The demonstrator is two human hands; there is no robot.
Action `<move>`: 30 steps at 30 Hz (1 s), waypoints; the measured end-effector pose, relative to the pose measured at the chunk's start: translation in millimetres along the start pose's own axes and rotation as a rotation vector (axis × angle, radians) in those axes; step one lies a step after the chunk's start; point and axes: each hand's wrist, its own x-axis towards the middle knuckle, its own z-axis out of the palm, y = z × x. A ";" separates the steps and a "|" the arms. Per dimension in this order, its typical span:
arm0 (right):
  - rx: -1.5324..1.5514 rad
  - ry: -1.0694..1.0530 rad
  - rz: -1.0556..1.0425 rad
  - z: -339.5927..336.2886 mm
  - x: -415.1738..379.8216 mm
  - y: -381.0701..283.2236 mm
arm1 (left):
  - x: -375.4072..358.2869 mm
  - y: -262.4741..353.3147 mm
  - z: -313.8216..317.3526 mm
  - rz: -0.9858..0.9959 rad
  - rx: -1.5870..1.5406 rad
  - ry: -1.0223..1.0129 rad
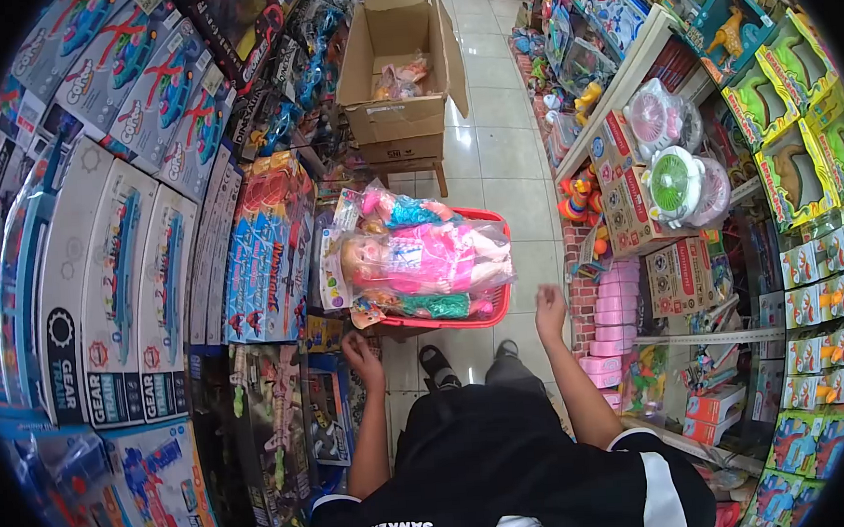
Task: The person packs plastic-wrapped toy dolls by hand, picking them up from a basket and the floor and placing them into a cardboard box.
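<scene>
A red plastic basket (500,309) stands in front of the person's feet, with dolls in clear bags lying across its top. The largest doll (431,258) has a pink dress and blond hair. Below it lies a doll in green (434,306), and above it one in blue with pink hair (409,209). My left hand (361,358) is low beside the basket's near left corner, apart from the dolls, its fingers bent and small in view. To the right of the basket, my right hand (550,311) hangs over the tiled floor, touching nothing visible; its fingers are curled together.
An open cardboard box (394,120) with bagged items inside stands on a small wooden stool farther up the aisle. Boxed toys (114,282) line the left shelves. On the right are green and pink fans (673,185), pink packages (615,319) and more toy boxes (804,182).
</scene>
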 end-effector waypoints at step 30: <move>-0.076 -0.468 -0.504 78.2 -38.3 -220.5 | 23.1 124.2 34.2 0.395 0.028 -0.305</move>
